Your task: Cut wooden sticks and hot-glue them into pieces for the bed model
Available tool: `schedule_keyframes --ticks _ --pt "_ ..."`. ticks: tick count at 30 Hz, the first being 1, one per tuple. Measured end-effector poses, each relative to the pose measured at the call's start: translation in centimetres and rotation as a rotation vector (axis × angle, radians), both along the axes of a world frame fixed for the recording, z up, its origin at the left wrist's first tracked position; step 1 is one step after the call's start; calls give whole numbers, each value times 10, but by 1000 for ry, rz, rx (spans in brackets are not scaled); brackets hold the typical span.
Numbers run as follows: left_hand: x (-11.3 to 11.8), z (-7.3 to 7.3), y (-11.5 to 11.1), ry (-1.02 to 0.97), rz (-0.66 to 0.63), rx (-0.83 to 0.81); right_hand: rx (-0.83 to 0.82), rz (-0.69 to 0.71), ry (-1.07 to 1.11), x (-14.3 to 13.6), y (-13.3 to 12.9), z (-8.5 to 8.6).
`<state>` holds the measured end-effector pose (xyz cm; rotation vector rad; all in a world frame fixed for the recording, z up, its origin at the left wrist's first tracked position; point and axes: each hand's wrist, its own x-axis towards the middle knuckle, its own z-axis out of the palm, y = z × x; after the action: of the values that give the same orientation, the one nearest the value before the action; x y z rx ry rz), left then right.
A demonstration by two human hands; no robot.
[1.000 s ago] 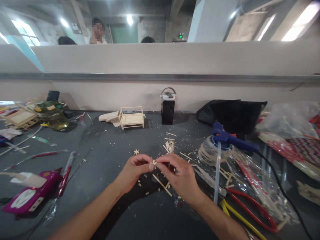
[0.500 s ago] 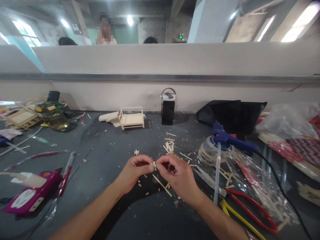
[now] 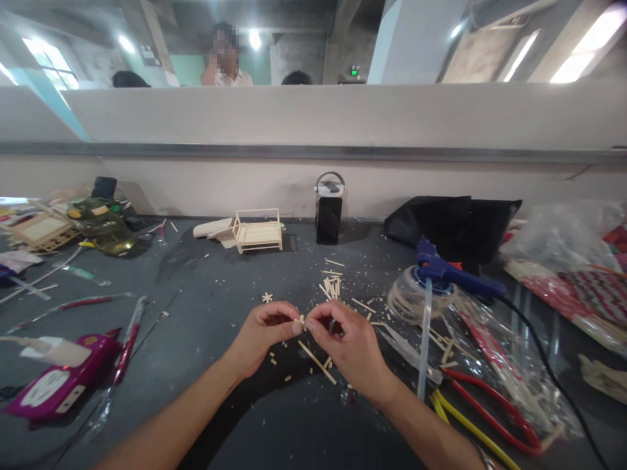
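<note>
Pale wooden cluster of short sticks [image 3: 302,320], likely light, brittle, best held centrally: my left hand [image 3: 260,334] pinches it; right hand [image 3: 350,341] beside it, grip unclear.

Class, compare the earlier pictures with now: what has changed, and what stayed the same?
The person behind the partition has moved right across the view. The wooden piece may have turned slightly; it is too small to be sure. The left hand still pinches it, and the right hand stays close by. The glue gun, phone and pliers stayed put.
</note>
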<state>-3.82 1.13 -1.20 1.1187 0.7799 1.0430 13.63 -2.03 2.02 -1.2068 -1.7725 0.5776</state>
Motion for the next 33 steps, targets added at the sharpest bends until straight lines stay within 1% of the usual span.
schedule_keyframes --ticks 15,20,24,29,33 --pt "-1 -2 0 33 14 34 15 -20 -12 -2 -2 -3" --pt "0 0 -1 42 34 26 28 -28 -8 -3 -2 -3" --pt "0 1 0 17 41 7 7 -23 30 -2 -2 -3" --pt "0 1 2 -66 96 -58 -21 -34 130 0 -1 -2" --pt "0 3 3 -128 90 -80 -33 -30 83 -3 -1 -3"
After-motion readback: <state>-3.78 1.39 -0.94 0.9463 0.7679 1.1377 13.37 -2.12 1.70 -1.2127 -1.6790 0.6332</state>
